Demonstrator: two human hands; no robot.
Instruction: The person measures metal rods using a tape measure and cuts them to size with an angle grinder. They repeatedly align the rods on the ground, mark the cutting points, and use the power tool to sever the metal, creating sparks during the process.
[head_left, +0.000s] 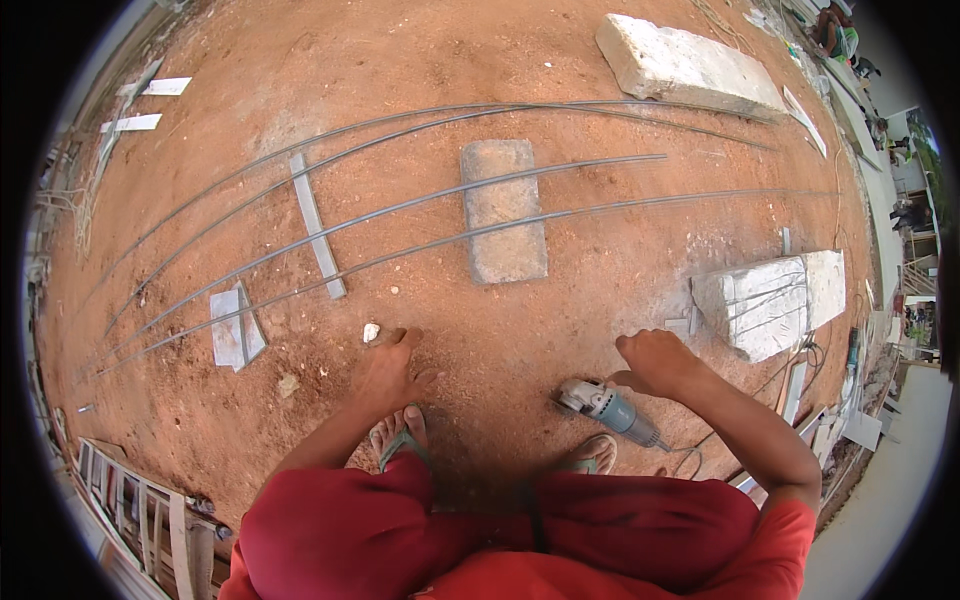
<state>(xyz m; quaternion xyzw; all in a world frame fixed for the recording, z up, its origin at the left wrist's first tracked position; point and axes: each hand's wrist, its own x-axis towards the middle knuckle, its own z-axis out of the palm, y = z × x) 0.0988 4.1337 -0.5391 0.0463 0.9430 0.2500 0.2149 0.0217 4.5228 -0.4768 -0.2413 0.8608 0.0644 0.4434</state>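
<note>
My left hand (388, 372) hangs above the reddish dirt in front of my left foot, thumb and fingers apart, holding nothing. My right hand (660, 364) is over the ground too, its fingers loosely bent and its thumb apart, with nothing seen in it. Nearest to it lies a grey-blue angle grinder (622, 414), its head toward my feet; I cannot tell whether the thumb touches it. Beyond my hands, several long thin metal rods (400, 202) run across the ground. Some cross over a flat concrete block (506, 240) and a narrow grey metal strip (318, 232).
A large white stone block (690, 68) lies at the far right. Another whitish block (765, 312) with cords or wires over it stands nearer on the right. Flat grey pieces (236, 328) lie at left. A ladder-like frame (135, 505) is at lower left.
</note>
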